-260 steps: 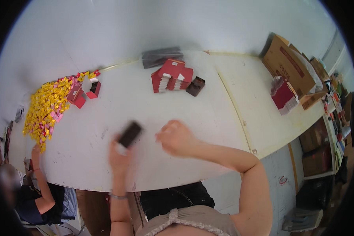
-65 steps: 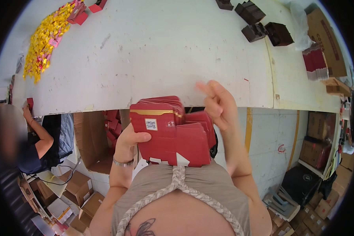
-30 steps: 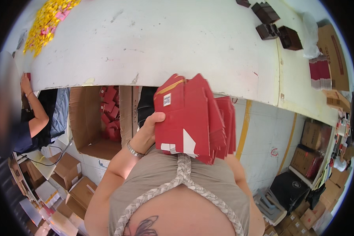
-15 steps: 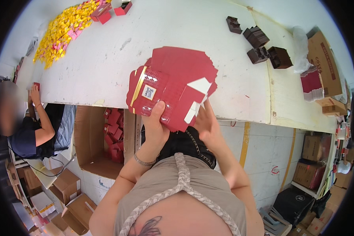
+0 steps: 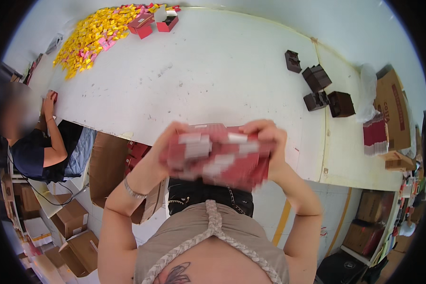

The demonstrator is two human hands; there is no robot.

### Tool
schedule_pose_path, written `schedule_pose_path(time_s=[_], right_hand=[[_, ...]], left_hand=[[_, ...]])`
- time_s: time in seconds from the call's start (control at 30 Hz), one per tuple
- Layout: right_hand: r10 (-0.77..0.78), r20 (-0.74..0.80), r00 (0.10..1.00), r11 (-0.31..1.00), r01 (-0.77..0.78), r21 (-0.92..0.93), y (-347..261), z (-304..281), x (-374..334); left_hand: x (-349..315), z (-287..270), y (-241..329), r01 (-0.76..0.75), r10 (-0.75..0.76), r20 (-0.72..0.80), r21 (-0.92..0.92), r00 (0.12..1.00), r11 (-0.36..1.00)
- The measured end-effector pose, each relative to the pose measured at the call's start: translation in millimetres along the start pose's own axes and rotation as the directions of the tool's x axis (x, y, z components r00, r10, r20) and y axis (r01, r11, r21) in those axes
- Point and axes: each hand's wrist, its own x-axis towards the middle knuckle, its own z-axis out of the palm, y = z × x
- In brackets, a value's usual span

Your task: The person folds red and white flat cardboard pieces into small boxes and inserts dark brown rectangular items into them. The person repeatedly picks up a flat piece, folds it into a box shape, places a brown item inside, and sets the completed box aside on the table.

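Observation:
Between my two hands is a thick stack of flat red box blanks (image 5: 222, 158), with white patches of bare card showing; motion smears it. My left hand (image 5: 171, 137) grips its left end, and my right hand (image 5: 270, 137) is wrapped round the upper right corner. Both hold the stack up at the near edge of the white table (image 5: 213, 80), in front of my body. Some of the fingers are hidden behind the card.
Yellow and pink packets (image 5: 94, 40) heap at the far left, beside folded red boxes (image 5: 142, 24). Dark brown trays (image 5: 317, 78) stand right, near a stack of red blanks (image 5: 375, 135) and a carton (image 5: 392, 109). Left, a co-worker (image 5: 33, 151) works by an open carton (image 5: 106, 165).
My right hand, open beside the stack before, now grips its right end. The stack has turned and come lower, toward me, and my left hand has shifted to its left end.

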Motion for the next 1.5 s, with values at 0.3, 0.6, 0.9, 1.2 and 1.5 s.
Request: schedule_pose_path(time_s=[0.3,0.6,0.9,1.2,1.5], right_hand=[[0.744,-0.278,0.607,0.643,-0.539,0.544,73.0,12.7,28.9],[0.365,-0.513,0.777,0.352,-0.626,-0.696,146.0,24.0,15.7],[0.582,-0.649,0.491,0.672,-0.739,0.043,165.4,0.7,53.7],[0.254,-0.724,0.642,0.750,-0.603,-0.272,202.9,-16.9,63.4],[0.327,-0.295,0.898,0.884,-0.401,-0.242,23.6,19.7,14.4]], left_hand=[[75.8,-55.1,33.6,-0.428,0.607,-0.304,0.485,0.734,0.762],[107.9,-102.7,26.9,0.364,0.860,-0.122,0.928,0.495,-0.078],[152.9,-96.1,43.7,0.089,0.943,-0.128,0.990,0.307,0.105],[165.3,-116.5,83.9,-0.119,0.965,0.017,0.993,0.260,0.015],[70.0,0.2,11.5,-0.304,0.870,-0.004,0.936,0.493,0.177]])
